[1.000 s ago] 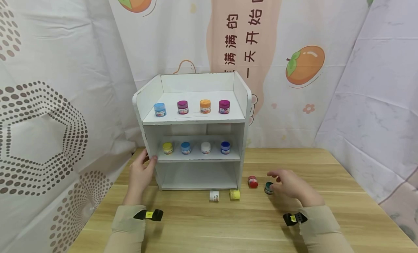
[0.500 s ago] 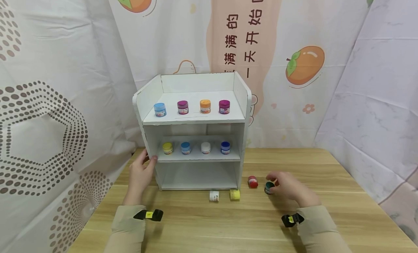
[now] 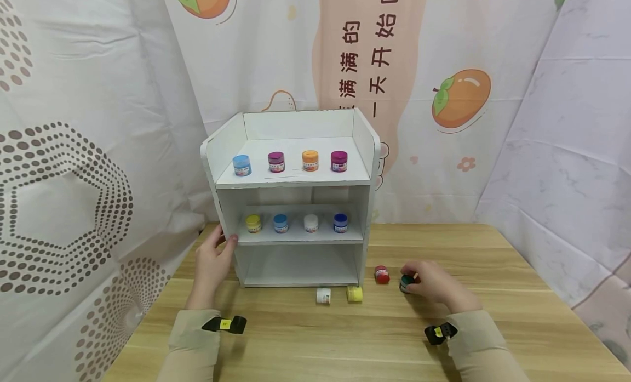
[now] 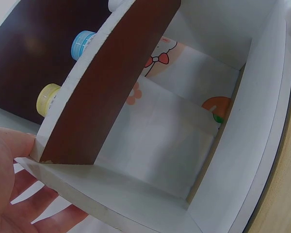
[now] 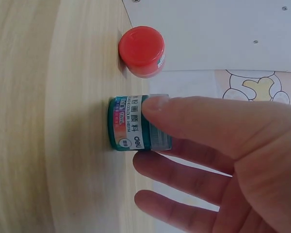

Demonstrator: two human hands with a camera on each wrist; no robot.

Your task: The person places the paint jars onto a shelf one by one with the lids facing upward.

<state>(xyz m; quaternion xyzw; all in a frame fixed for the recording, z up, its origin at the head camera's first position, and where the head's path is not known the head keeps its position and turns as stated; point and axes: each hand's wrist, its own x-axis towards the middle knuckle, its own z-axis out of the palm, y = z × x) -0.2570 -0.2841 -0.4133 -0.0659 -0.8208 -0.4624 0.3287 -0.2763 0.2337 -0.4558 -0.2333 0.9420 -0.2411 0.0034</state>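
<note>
My right hand (image 3: 439, 284) pinches a small dark-green paint jar (image 5: 127, 124) on the table, with the thumb across its near side by the lid and a finger behind it. The other fingers stretch out below the jar in the right wrist view. On the left, my left hand (image 3: 211, 264) grips the side panel of a white shelf unit (image 3: 296, 242). Its thumb lies at the front end of the middle shelf and its fingers are outside the panel. Beside the green jar, a red paint jar (image 3: 382, 274) stands close to the shelf unit.
A white jar (image 3: 323, 296) and a yellow jar (image 3: 354, 294) lie before the shelf unit. Several jars, including an orange jar (image 3: 310, 160), stand on its top; several more, including a dark-blue jar (image 3: 340, 223), stand on the middle shelf. Printed curtains (image 3: 429, 168) hang behind the table (image 3: 315, 343).
My right hand has moved slightly left and its fingers have closed in around the green paint jar. The left hand and the shelf unit have stayed put.
</note>
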